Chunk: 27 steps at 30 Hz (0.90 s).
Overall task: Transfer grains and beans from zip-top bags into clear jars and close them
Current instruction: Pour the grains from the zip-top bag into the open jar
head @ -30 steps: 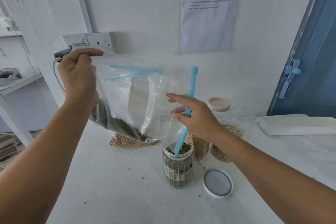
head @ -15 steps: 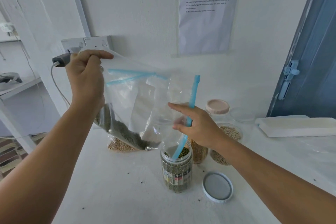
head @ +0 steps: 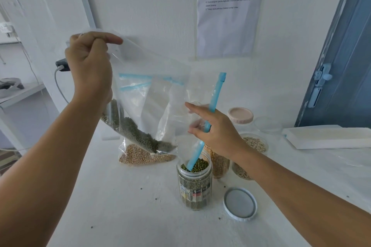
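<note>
My left hand (head: 90,66) pinches the bottom corner of a clear zip-top bag (head: 156,106) and holds it raised and tilted. Green mung beans (head: 136,134) lie along the bag's lower fold. My right hand (head: 212,130) grips the bag by its blue zip strip (head: 214,94), whose lower end dips into an open clear jar (head: 194,184). That jar is nearly full of green beans. Its white lid (head: 240,203) lies flat on the table to its right.
Behind stand a bag of tan beans (head: 144,156), a jar of yellow grains (head: 219,164), a jar of pale beans (head: 255,146) and a pink-lidded jar (head: 241,115). A white box (head: 327,136) lies at right, a charger cable (head: 60,86) at left. White table (head: 124,206).
My left hand has lifted the bag's bottom corner higher, and the green beans have slid down the fold toward the jar. My right hand stays at the zip strip over the jar.
</note>
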Each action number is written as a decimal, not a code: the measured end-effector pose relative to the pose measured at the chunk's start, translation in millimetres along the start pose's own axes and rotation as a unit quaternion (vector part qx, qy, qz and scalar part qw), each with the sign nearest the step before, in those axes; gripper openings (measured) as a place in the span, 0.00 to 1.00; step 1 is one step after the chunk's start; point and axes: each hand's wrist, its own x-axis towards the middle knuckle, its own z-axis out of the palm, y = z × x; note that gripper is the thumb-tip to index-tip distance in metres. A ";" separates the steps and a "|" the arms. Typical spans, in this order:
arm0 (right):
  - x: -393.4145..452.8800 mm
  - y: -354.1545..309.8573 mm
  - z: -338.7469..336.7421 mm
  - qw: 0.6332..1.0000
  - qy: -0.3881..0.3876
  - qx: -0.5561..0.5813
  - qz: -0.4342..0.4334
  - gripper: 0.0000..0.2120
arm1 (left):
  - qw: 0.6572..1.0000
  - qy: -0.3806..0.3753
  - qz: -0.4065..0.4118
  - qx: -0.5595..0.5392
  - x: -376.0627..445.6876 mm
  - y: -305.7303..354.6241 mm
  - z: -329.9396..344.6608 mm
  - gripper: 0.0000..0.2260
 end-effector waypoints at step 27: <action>-7.2 -0.1 1.7 1.000 0.008 -0.001 -0.012 0.31 | 0.999 -0.032 0.007 0.007 3.9 4.1 11.0 0.23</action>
